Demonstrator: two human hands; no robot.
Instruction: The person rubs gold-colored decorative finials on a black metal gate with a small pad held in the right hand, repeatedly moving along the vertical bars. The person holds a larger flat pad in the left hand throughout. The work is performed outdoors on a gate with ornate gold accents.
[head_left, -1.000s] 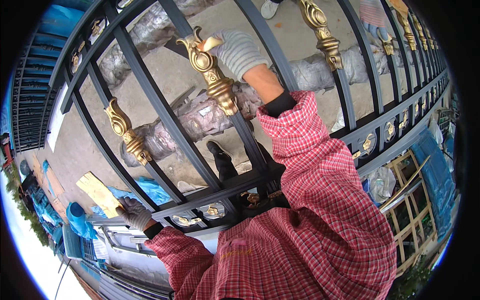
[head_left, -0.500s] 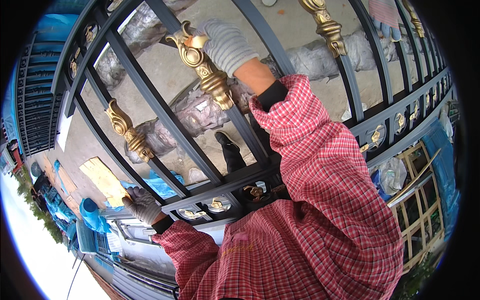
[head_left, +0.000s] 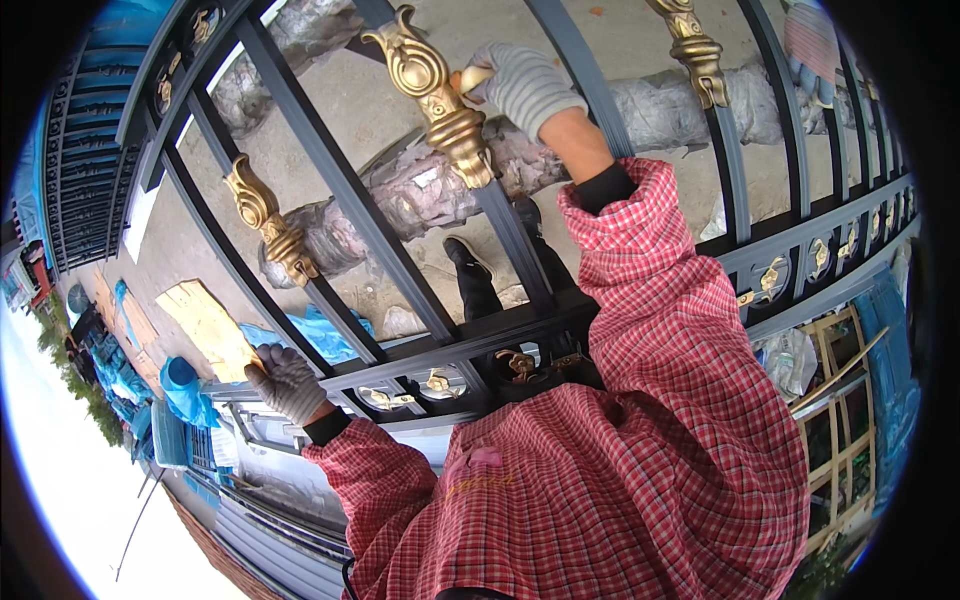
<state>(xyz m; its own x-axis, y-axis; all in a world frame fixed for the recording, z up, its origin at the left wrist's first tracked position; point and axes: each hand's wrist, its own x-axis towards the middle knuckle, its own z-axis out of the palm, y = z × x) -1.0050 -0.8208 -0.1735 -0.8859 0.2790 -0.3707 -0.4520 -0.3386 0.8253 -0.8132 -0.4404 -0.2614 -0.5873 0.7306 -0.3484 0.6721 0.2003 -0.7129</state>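
My right hand (head_left: pixel 530 88), in a grey striped knit glove, is closed on a small yellowish pad (head_left: pixel 474 78), partly hidden by the fingers. It is beside a gold scroll ornament (head_left: pixel 455 135) on a dark grey bar of the metal fence panel (head_left: pixel 345 190). At lower left, my left hand (head_left: pixel 287 384), gloved alike, is closed at the corner of a tan, wavy sheet that looks like cardboard (head_left: pixel 208 328). Another gold ornament (head_left: pixel 268 220) sits on a bar farther left.
Another person's gloved hand (head_left: pixel 812 50) is at the upper right bars. Plastic-wrapped rolls (head_left: pixel 400 195) lie beneath the panel. A shoe (head_left: pixel 468 256) shows between the bars. A wooden lattice crate (head_left: pixel 845 430) is at right, a blue bucket-like thing (head_left: pixel 187 392) at left.
The panel has shifted up and right in view. My right hand and its pad have moved right and slightly down against the ornament. My left hand stays at the sheet's corner.
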